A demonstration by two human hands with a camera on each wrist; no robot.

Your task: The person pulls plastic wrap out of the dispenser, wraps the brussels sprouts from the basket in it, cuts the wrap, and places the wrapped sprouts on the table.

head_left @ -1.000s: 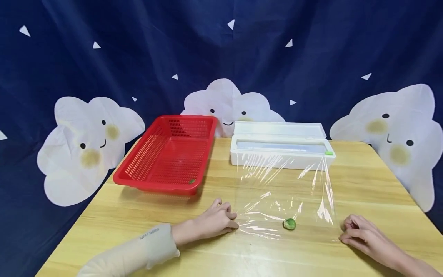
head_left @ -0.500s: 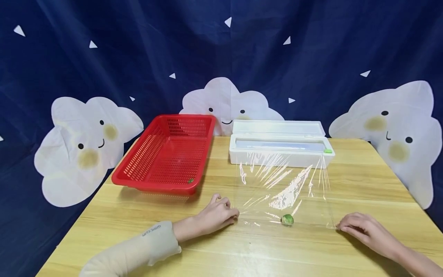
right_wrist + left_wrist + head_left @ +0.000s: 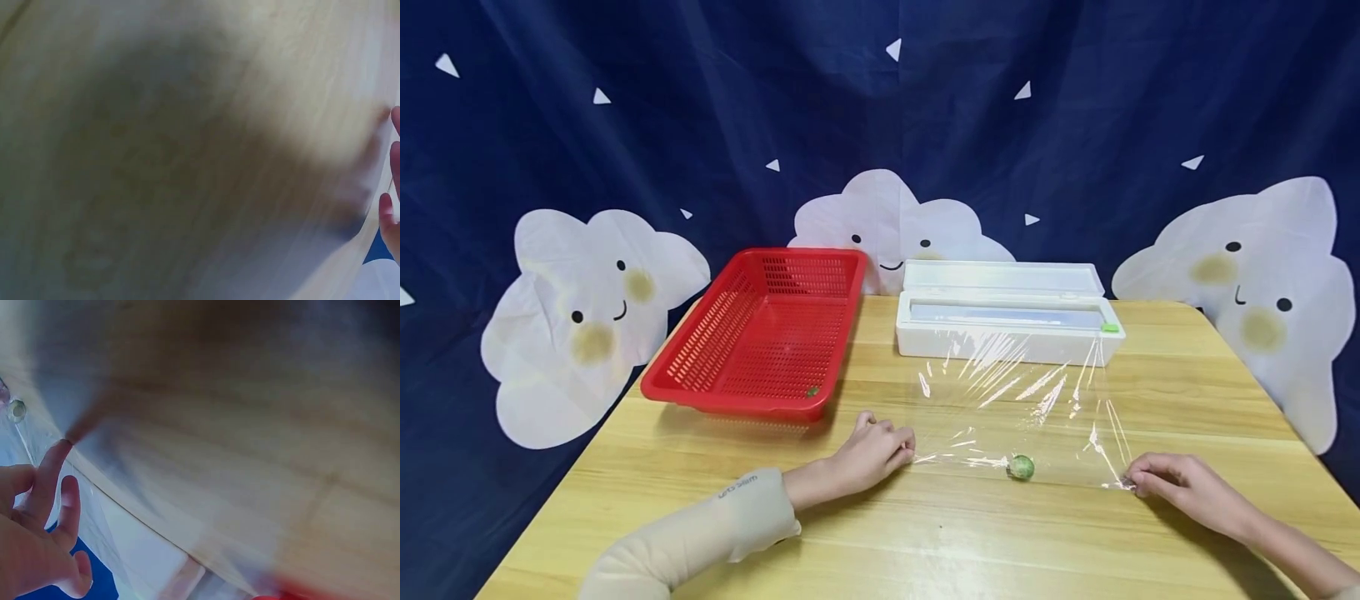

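A clear sheet of plastic wrap [image 3: 1000, 408] stretches toward me from a white wrap dispenser box [image 3: 1000, 340], whose lid stands raised. My left hand [image 3: 871, 454] pinches the sheet's near left corner. At the near right corner, my right hand [image 3: 1187, 490] pinches the film, which bunches a little at the fingertips. Between the hands, by the sheet's near edge, lies a small round green vegetable [image 3: 1021, 467] that looks like a Brussels sprout. Whether it sits on or under the film I cannot tell. The left wrist view shows left-hand fingers [image 3: 50, 469] beside the film.
On the left of the wooden table [image 3: 880, 550] stands a red perforated basket [image 3: 700, 390], with a bit of green [image 3: 812, 391] at its near right corner. A green slider [image 3: 1109, 328] sits at the box's right end. A blue curtain [image 3: 880, 83] hangs behind.
Both hands have moved slightly toward the box with the film's near edge. The sprout has shifted a little the same way and turned. The folds in the film have changed.
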